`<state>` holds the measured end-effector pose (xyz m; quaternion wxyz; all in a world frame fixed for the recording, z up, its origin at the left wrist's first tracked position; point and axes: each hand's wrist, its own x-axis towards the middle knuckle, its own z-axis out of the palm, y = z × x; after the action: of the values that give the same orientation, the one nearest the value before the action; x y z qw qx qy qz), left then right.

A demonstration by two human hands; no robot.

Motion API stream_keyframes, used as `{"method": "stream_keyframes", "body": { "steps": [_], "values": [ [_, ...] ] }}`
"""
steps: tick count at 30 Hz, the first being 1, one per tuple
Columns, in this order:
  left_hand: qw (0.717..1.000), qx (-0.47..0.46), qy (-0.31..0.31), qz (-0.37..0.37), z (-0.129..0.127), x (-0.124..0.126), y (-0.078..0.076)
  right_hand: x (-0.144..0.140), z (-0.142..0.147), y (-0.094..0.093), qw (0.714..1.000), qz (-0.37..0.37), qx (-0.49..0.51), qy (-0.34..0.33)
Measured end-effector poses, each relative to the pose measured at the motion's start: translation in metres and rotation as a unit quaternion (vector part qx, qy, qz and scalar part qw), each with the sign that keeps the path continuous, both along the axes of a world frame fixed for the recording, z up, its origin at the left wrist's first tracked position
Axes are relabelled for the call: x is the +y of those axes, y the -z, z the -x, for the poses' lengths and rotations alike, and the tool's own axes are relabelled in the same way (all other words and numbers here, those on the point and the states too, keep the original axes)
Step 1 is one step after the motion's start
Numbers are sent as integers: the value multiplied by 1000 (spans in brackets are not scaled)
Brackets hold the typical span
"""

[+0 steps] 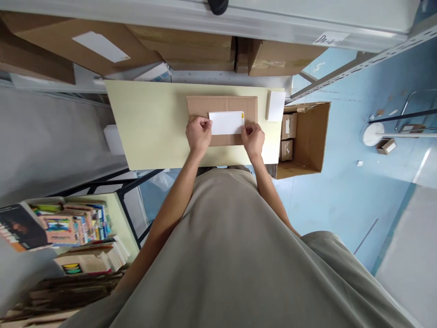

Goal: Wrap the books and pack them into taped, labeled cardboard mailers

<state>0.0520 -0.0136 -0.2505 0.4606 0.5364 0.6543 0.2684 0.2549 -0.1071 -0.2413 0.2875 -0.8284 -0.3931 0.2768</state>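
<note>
A flat brown cardboard parcel (pixel 221 105) lies on the pale yellow table (pixel 150 123). On top of it sits a white label (pixel 226 123) with a small yellow mark at its right edge. My left hand (pixel 198 134) pinches the label's left edge. My right hand (pixel 253 139) pinches its right edge. Both hands rest on the cardboard at its near side.
A small white stack (pixel 276 105) lies at the table's right end. An open cardboard box (pixel 307 136) with small parcels stands on the blue floor to the right. Large boxes (pixel 191 43) fill the shelf behind. Books (pixel 68 223) lie on a lower table at left.
</note>
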Motion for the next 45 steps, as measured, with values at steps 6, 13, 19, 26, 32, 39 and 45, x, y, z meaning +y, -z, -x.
{"method": "stream_keyframes", "body": {
  "steps": [6,13,19,26,32,39,45],
  "values": [
    [1000,25,-4,-17,-3,-1,-1,4,-1,0,1000,23,-1,-2],
    [999,34,-10,-17,-8,0,-5,1,-2,-1,998,22,-49,-27],
    [999,26,-11,-38,-11,-3,-9,4,39,-22,965,49,-126,-225],
    [1000,15,-8,-10,-9,-5,-16,0,78,-22,910,53,-85,-403],
    [1000,-1,-9,10,-1,-2,-20,15,60,-24,920,58,-97,-376],
    [992,15,124,11,22,1,-25,28,78,-21,923,53,-126,-360],
    [977,-9,211,-10,37,5,-23,28,65,-19,904,40,-143,-401]
  ]
}}
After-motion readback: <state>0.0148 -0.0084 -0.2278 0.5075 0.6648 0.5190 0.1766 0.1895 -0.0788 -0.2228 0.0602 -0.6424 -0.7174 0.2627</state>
